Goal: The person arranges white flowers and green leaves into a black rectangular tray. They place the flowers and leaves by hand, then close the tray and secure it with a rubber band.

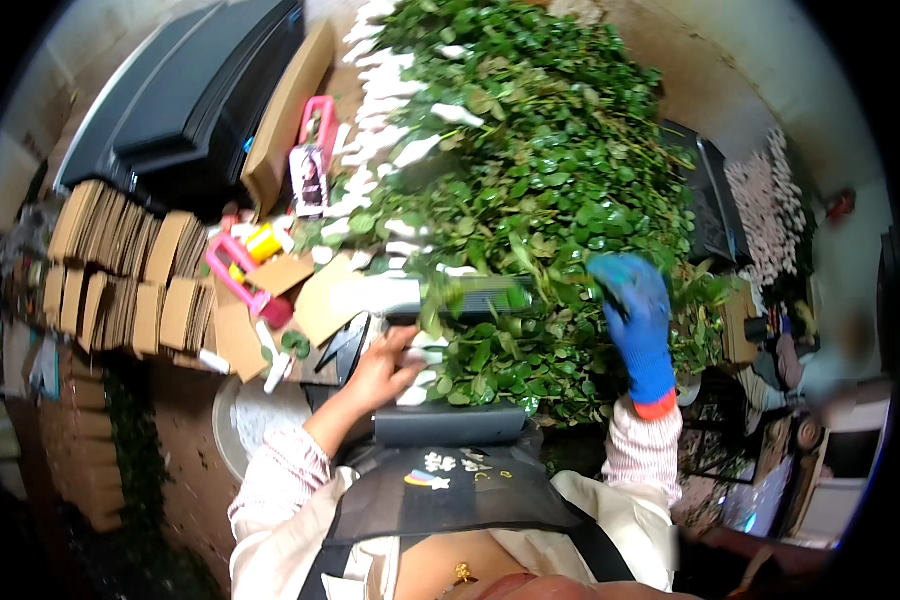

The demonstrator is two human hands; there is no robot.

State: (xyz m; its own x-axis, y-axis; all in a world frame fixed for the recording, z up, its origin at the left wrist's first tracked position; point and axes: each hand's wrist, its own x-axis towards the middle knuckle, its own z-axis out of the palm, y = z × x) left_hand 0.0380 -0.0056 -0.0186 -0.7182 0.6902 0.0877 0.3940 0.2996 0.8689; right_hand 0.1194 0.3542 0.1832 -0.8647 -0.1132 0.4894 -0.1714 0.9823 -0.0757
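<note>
A deep pile of leafy green flower stems covers the table, with white-sleeved flower heads lined up along its left side. My left hand is bare, its fingers apart beside a white-sleeved head at the near left end of the pile. My right hand wears a blue knitted glove with an orange-red cuff and is over the stems on the right. Motion smears its fingers, so whether they grip a stem is unclear. Between the hands lies a dark ridged board with blurred leaves over it.
Black scissors lie left of my left hand, near cardboard pieces. Farther left are a pink-handled tool, a yellow roll, a phone and stacked cardboard. A round tub stands below the table's left edge.
</note>
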